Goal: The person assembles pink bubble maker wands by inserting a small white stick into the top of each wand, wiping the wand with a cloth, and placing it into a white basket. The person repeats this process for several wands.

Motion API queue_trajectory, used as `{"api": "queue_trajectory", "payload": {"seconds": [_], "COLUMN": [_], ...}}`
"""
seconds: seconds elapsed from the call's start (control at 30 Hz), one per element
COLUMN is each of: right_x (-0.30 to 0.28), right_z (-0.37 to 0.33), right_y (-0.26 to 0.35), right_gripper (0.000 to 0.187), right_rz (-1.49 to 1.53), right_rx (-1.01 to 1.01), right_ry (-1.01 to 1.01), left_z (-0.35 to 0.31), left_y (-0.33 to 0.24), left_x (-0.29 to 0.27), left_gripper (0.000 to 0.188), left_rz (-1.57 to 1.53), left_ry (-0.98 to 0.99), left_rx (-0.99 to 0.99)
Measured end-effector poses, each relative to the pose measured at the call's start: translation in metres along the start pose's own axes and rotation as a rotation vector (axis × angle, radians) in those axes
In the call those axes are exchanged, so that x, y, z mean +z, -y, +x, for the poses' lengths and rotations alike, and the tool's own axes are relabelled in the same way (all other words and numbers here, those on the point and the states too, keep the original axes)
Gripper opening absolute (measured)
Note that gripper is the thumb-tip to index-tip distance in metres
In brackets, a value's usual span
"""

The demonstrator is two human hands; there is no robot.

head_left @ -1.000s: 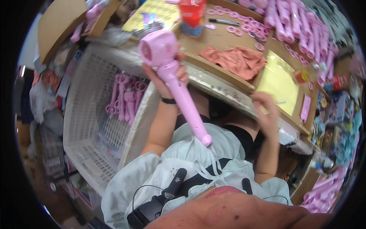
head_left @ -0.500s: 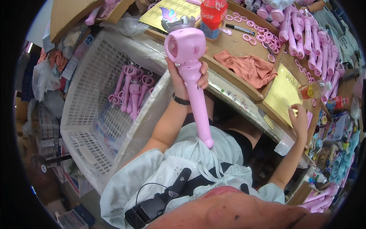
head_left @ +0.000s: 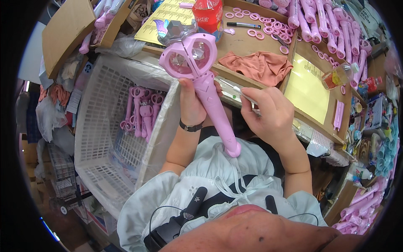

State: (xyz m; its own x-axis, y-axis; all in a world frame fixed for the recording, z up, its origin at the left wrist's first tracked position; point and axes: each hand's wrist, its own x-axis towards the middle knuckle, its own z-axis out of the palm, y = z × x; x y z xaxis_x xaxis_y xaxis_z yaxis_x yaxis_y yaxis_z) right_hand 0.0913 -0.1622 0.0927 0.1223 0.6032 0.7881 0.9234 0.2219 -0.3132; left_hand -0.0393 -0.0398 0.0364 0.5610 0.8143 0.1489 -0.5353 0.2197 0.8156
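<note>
A pink toy wand (head_left: 214,108) stands upright and slightly tilted in front of my chest. My left hand (head_left: 192,102) is closed around its neck. The wand's head has clear windows with faceted pieces behind them, topped by a silver crown with iridescent wings. My right hand (head_left: 270,111) pinches a thin pale stick (head_left: 248,99) with a white tip, just right of the wand and apart from it. Its exact kind I cannot make out. Several finished-looking pink wands (head_left: 145,111) lie in the white plastic basket (head_left: 94,113) to my left.
Pink rings (head_left: 275,27), a marker pen (head_left: 243,25), an orange cloth (head_left: 256,67) and a yellow printed sheet (head_left: 308,90) lie on the cardboard-lined table. A red-labelled bottle (head_left: 208,14) stands behind the wand. More pink wand parts (head_left: 348,33) are piled at the far right.
My right hand has come in from the table's right side toward the wand, now holding the thin stick. The wand has turned, so its clear windows show more fully.
</note>
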Motion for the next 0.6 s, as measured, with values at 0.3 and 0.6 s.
{"api": "queue_trajectory", "payload": {"seconds": [0.3,0.6], "right_x": [0.01,0.009], "right_z": [0.012,0.018], "right_y": [0.003,0.004], "right_gripper": [0.019,0.02], "right_rz": [-0.057,-0.069], "right_rx": [-0.047,0.008], "right_ry": [0.024,0.132], "left_z": [-0.001,0.001], "left_y": [-0.005,-0.007], "left_x": [0.006,0.012], "left_gripper": [0.081,0.08], "left_rz": [-0.028,-0.092], "left_ry": [-0.03,-0.022], "left_rx": [-0.028,-0.003]}}
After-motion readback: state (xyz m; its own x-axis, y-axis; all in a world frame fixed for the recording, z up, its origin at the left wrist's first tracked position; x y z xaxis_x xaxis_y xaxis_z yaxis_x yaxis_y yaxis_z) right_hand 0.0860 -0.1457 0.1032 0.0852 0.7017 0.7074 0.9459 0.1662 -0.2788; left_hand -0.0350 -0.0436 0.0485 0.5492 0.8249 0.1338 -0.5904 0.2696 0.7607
